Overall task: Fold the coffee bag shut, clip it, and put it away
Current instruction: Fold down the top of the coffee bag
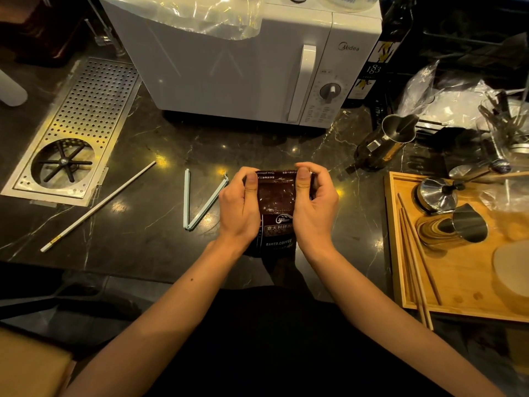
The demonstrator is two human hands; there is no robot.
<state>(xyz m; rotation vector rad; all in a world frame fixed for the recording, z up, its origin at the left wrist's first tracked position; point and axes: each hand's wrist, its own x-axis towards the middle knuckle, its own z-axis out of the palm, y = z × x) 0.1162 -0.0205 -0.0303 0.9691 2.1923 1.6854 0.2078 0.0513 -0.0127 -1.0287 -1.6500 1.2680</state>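
We see a dark marble surface [143, 236] with pale veins, glossy, catching yellow light spots. Dim room, warm lighting. At centre the coffee bag [277, 213] stands on the surface near its front edge, dark brown, top folded over. Left hand [240, 209] and right hand [314, 206] flank it; each grip is closed on the bag's upper corners, thumbs pressed on the front of the fold, fingers curled behind.

Just left of the left hand lies the bag clip [200, 203], pale blue, opened in a V, flat on the surface, one arm's tip just beside the left hand's knuckles. Further left a long white stick [97, 207] lies diagonally. Beyond it a perforated metal drain tray [77, 130] is set into the surface, with a round rinser opening at its near end.

Behind the bag sits a white microwave [257, 73], clear plastic film on top. Right of it a steel milk pitcher [389, 138] lies tilted. At far right a wooden tray [458, 282] holds a tamper [438, 194], a small steel cup [469, 226] on its side, and thin wooden sticks [415, 253] over its left rim. Crumpled clear plastic bags [446, 93] sit behind the tray. Our view also catches a cardboard corner [28, 368] at bottom left.
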